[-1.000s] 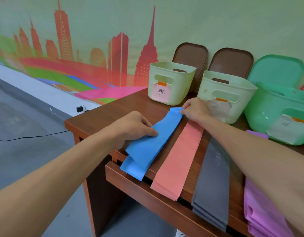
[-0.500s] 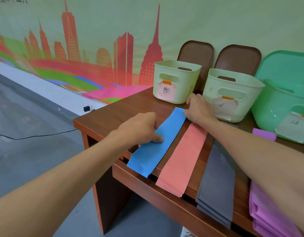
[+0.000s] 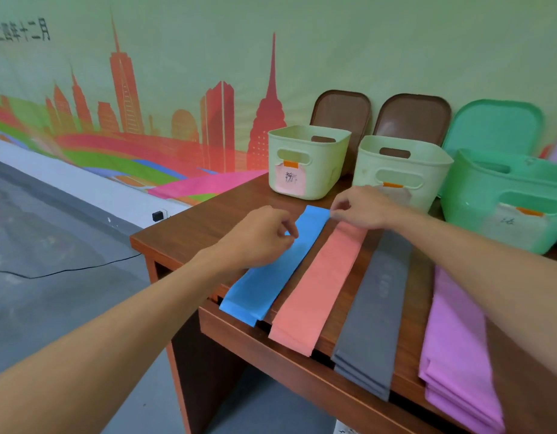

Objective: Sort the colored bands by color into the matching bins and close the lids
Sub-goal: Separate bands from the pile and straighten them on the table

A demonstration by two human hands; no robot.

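Observation:
Four stacks of bands lie side by side over the desk's front edge: blue band (image 3: 270, 277), salmon band (image 3: 321, 286), grey band (image 3: 374, 311) and purple band (image 3: 458, 339). My left hand (image 3: 264, 236) is over the blue band's left edge, fingers curled and pinching it about halfway along. My right hand (image 3: 361, 208) pinches the blue band's far right corner. Behind stand a pale green bin (image 3: 305, 183) with a pink label, a second pale bin (image 3: 427, 164) and a larger mint green bin (image 3: 477, 198), all without lids on.
Two brown lids (image 3: 341, 111) (image 3: 411, 115) and a mint green lid (image 3: 493, 126) lean against the mural wall behind the bins. The wooden desk (image 3: 208, 223) ends at its left corner, with grey floor and a black cable (image 3: 67, 270) beyond.
The blue band went from rumpled to lying flat and straight. My left hand lifted from pressing it to pinching its edge; my right hand now pinches the far corner.

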